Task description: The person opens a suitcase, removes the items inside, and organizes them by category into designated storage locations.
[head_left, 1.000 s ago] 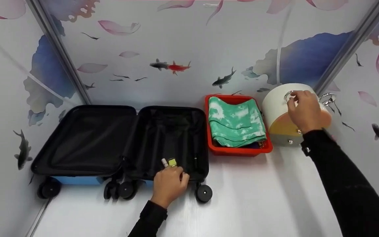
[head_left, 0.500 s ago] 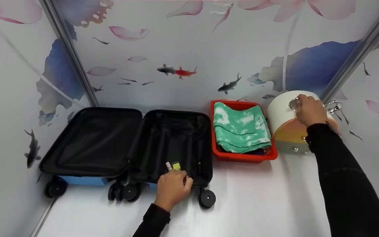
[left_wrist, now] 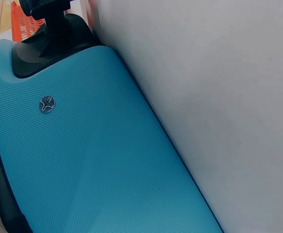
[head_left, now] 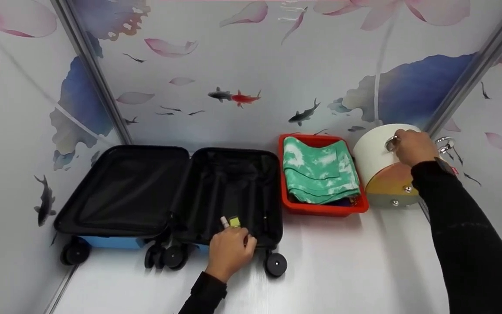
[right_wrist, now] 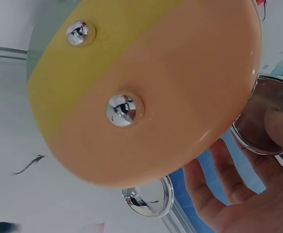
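Note:
My left hand [head_left: 231, 253] curls over the near rim of the open suitcase [head_left: 280, 205], which has a black lining and a blue shell. Just past its fingertips show a small pale tube [head_left: 224, 222] and a yellow-green piece [head_left: 234, 221]; whether the hand holds them is unclear. My right hand [head_left: 416, 148] holds the chrome ring handle [head_left: 391, 143] on top of a rounded white storage box [head_left: 373, 148]. In the right wrist view, the thumb lies across the ring handle [right_wrist: 260, 138], and the other fingers sit beside the box's orange-and-yellow front [right_wrist: 190, 73] with its chrome knobs [right_wrist: 122, 110].
A red basket [head_left: 325, 210] holding folded green-and-white cloth [head_left: 320, 170] stands between suitcase and box. Walls with fish and petal prints close in behind and at both sides. Black wheels [head_left: 276, 264] stick out at the suitcase's near side.
The right hand has settled lower onto the ring handle, and the box has shifted slightly nearer and to the right. The left hand stays at the suitcase rim. The head view has shifted slightly.

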The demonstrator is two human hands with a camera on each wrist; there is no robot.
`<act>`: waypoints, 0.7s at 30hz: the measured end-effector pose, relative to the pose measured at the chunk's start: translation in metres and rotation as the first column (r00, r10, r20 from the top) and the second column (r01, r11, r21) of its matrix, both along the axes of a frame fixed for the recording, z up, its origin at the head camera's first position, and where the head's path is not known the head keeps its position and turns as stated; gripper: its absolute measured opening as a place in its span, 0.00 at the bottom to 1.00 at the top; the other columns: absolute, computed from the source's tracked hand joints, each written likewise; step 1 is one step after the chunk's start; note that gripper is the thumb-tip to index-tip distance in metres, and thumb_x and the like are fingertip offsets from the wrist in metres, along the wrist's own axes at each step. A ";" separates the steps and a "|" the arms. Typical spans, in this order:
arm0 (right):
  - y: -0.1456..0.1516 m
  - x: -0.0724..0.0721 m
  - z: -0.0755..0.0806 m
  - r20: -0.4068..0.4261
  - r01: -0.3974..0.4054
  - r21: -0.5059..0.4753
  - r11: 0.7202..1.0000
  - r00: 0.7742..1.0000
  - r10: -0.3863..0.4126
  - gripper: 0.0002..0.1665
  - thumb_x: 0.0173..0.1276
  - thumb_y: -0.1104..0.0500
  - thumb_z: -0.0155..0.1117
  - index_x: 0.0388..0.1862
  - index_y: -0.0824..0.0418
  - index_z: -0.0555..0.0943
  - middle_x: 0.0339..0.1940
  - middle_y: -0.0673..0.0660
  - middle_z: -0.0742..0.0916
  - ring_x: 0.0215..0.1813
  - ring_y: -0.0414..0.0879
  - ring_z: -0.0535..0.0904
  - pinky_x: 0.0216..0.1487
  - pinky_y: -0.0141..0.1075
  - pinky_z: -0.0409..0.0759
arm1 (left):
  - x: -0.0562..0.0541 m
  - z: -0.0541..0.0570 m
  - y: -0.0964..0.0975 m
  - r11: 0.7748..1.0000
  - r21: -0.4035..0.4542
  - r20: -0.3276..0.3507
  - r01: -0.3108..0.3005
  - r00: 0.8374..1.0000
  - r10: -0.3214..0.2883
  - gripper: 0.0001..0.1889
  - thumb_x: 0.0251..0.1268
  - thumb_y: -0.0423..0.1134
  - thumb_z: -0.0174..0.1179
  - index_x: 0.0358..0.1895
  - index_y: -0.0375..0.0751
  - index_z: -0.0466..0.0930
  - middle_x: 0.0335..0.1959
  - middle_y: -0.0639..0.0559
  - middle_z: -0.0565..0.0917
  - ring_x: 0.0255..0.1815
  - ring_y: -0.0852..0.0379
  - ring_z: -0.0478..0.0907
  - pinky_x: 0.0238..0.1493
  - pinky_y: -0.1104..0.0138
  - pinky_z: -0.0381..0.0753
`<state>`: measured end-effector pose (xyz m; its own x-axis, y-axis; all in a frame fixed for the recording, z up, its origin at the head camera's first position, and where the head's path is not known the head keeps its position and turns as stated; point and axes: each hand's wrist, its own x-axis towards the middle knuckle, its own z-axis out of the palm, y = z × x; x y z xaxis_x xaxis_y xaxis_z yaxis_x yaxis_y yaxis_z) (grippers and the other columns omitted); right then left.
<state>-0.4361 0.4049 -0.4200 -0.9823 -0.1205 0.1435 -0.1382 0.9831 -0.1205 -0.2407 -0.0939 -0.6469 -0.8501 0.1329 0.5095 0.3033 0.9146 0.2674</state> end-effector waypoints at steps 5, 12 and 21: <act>0.004 0.005 0.008 0.058 -0.061 0.048 0.997 0.997 0.058 0.11 0.81 0.66 0.56 0.51 0.71 0.84 0.47 0.75 0.89 0.51 0.78 0.86 0.53 0.70 0.83 | 0.000 0.001 -0.001 1.000 0.001 0.000 0.000 1.000 0.000 0.19 0.70 0.48 0.68 0.20 0.55 0.72 0.22 0.57 0.83 0.22 0.51 0.80 0.25 0.55 0.79; 0.007 0.022 0.016 0.129 -0.162 0.074 0.984 0.980 0.151 0.11 0.80 0.67 0.54 0.48 0.68 0.84 0.45 0.70 0.91 0.47 0.68 0.87 0.53 0.66 0.83 | 0.000 0.000 -0.004 1.000 -0.008 0.004 -0.002 1.000 0.002 0.18 0.71 0.49 0.67 0.21 0.54 0.74 0.22 0.56 0.83 0.22 0.51 0.79 0.24 0.56 0.77; 0.016 0.045 0.022 0.115 -0.259 0.158 0.953 0.963 0.243 0.04 0.79 0.66 0.65 0.42 0.62 0.86 0.36 0.60 0.90 0.37 0.57 0.82 0.44 0.56 0.82 | 0.002 0.001 0.000 1.000 0.004 0.017 0.002 1.000 -0.002 0.18 0.71 0.49 0.67 0.22 0.53 0.75 0.24 0.56 0.85 0.24 0.50 0.82 0.26 0.54 0.78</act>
<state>-0.3914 0.4209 -0.3984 -0.9252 -0.3793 0.0083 -0.3791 0.9251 0.0209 -0.2390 -0.0940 -0.6456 -0.8587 0.1322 0.4952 0.3001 0.9130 0.2765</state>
